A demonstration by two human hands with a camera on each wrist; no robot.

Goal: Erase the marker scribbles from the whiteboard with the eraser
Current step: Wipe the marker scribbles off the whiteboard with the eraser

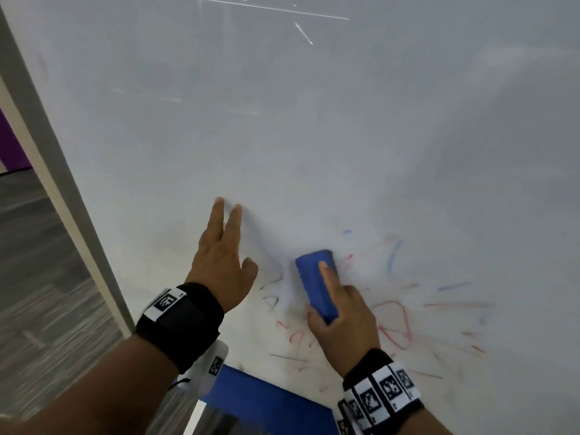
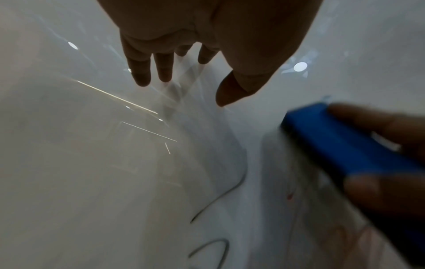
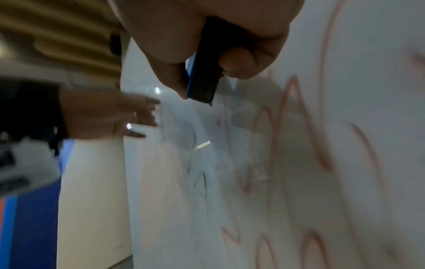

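Observation:
My right hand (image 1: 340,312) grips a blue eraser (image 1: 315,282) and holds it flat against the whiteboard (image 1: 314,120), index finger laid along its back. Red, blue and dark marker scribbles (image 1: 395,312) spread to the right of and below the eraser. My left hand (image 1: 224,262) rests open on the board just left of the eraser, fingers straight and spread. The left wrist view shows those straight fingers (image 2: 142,72) against the board and the eraser (image 2: 340,143) at right. In the right wrist view the eraser (image 3: 204,72) sits pinched between thumb and fingers, with red scribbles (image 3: 296,138) beside it.
The board's pale frame (image 1: 62,196) runs diagonally down the left side, with grey carpet (image 1: 37,277) beyond it. A blue object (image 1: 263,403) sits below the board's lower edge. The upper board carries only light reflections.

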